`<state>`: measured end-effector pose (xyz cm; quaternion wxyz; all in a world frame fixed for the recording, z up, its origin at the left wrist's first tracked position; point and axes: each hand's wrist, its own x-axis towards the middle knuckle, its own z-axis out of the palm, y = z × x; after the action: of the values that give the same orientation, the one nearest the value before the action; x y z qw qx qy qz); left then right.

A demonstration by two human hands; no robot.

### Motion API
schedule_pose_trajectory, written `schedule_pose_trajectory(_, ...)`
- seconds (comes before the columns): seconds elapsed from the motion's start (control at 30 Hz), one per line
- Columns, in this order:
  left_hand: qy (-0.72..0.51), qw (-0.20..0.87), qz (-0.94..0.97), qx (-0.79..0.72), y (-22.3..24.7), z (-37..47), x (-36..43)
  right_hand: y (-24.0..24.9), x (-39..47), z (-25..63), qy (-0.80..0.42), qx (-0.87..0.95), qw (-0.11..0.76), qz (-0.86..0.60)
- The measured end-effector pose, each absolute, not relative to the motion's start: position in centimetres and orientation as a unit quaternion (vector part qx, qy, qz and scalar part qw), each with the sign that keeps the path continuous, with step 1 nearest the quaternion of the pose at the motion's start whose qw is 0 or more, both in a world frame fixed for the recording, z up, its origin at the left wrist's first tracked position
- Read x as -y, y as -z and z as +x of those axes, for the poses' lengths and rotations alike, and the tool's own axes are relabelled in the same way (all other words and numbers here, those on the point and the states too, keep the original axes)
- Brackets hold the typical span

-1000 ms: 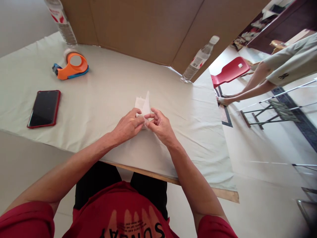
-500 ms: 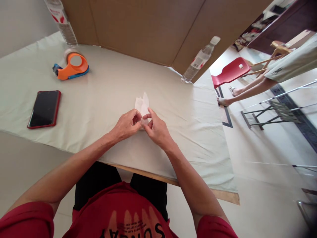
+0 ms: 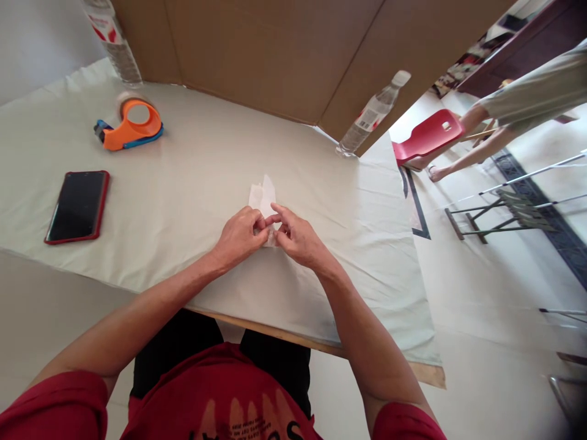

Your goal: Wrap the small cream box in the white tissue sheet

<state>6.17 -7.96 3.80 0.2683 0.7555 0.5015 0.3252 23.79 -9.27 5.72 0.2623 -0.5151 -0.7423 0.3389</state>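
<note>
Your left hand (image 3: pixel 241 235) keeps its grip pinched on the near part of the white paper (image 3: pixel 255 195); your right hand (image 3: pixel 298 237) adjoins it, grip state indeterminable. The paper sits on the tabletop (image 3: pixel 197 159), its pointed flap (image 3: pixel 268 194) leaning further left than one second earlier. Beyond the tabletop, a person's legs (image 3: pixel 490 145) have shifted.

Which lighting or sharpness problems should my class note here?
In the head view, the white paper shows little contrast with the pale tablecloth; same view, the floor looks washed out, and the metal frame at lower right is blurred.
</note>
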Motion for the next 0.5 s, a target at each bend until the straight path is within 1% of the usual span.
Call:
schedule_pose_trajectory(0.1, -0.351, 0.242, 0.760, -0.491, -3.2, 6.1, 8.0, -5.7, 8.5, 23.9, -0.397, 0.708, 0.285, -0.509)
schedule_pose_trajectory(0.17, -0.359, 0.236, 0.767, -0.478, -2.8, 6.1, 8.1, -5.6, 7.9, 24.2, -0.426, 0.666, 0.321, -0.521)
schedule_pose_trajectory(0.27, -0.360, 0.243, 0.769, -0.469, -2.5, 6.1, 8.1, -5.1, 6.8, 24.9, -0.413, 0.592, 0.363, -0.589)
schedule_pose_trajectory(0.37, -0.371, 0.254, 0.764, -0.463, -2.4, 6.1, 8.1, -4.5, 5.3, 25.4, -0.426, 0.530, 0.341, -0.650)
schedule_pose_trajectory(0.5, -0.375, 0.265, 0.774, -0.436, -2.2, 5.9, 7.7, -3.9, 3.3, 25.1, -0.470, 0.499, 0.332, -0.648)
